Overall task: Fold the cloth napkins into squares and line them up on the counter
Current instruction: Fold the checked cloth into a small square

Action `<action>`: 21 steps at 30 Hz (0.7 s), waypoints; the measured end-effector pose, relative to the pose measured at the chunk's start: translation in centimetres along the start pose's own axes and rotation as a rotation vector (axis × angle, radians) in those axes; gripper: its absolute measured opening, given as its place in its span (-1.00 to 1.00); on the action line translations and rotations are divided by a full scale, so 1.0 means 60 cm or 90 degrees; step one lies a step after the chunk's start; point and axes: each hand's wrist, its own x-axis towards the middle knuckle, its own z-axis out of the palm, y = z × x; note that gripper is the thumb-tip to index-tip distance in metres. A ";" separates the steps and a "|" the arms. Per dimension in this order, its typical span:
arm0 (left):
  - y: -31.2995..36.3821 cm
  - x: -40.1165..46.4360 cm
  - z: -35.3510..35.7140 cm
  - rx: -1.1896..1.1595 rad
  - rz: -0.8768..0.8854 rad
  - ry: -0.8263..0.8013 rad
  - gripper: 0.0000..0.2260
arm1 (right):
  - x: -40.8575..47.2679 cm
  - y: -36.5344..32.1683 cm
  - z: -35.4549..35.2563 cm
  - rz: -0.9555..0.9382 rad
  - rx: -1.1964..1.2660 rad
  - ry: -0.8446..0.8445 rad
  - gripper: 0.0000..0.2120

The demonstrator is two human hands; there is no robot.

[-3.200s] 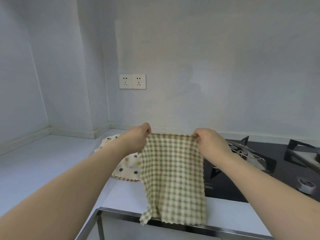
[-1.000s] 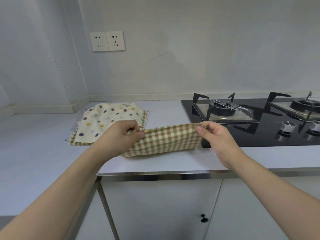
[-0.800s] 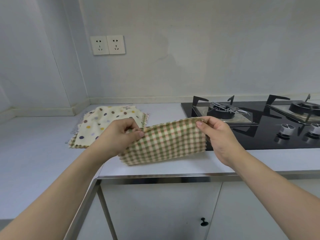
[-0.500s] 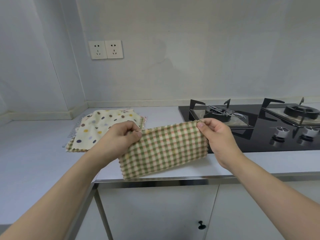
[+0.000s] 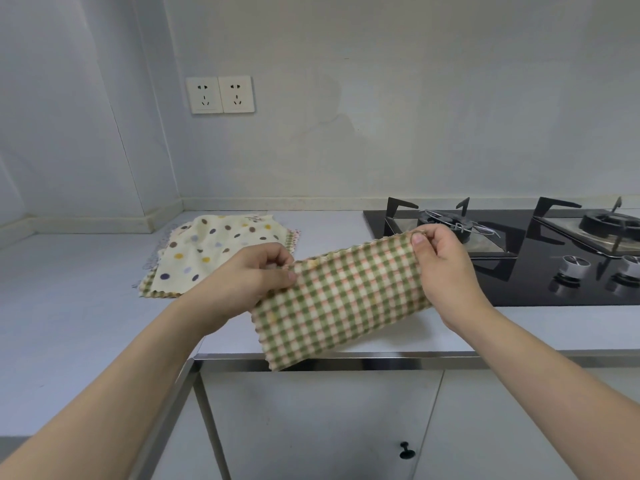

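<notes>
A green and cream checked napkin (image 5: 341,303), folded in half, hangs in the air above the counter's front edge. My left hand (image 5: 247,282) pinches its upper left corner. Its upper right corner is pinched by my right hand (image 5: 445,268), which is held higher, so the cloth tilts down to the left. A cream napkin with coloured dots (image 5: 216,252) lies flat on the white counter (image 5: 69,306) behind my left hand, on top of other cloths whose edges show beneath it.
A black gas hob (image 5: 519,261) with two burners and knobs fills the counter's right side. Two wall sockets (image 5: 220,95) sit above the dotted napkin. A steel edge runs along the counter front, with white cabinet doors (image 5: 311,427) below.
The checked napkin, first held up full length, was laid on the counter and folded in half. In the last second both hands lifted it off the counter, and it now hangs tilted.
</notes>
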 end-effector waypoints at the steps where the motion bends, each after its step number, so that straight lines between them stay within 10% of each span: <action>1: -0.001 0.000 0.000 0.000 -0.004 -0.001 -0.86 | 0.003 -0.001 0.000 -0.005 -0.013 0.002 -0.86; 12: -0.076 0.038 0.008 0.084 -0.091 0.149 -0.76 | 0.083 0.058 0.062 -0.141 -0.456 -0.112 -0.93; 21: -0.085 0.092 0.078 0.656 -0.005 0.298 -0.69 | 0.123 0.098 0.113 -0.239 -0.786 -0.183 -0.71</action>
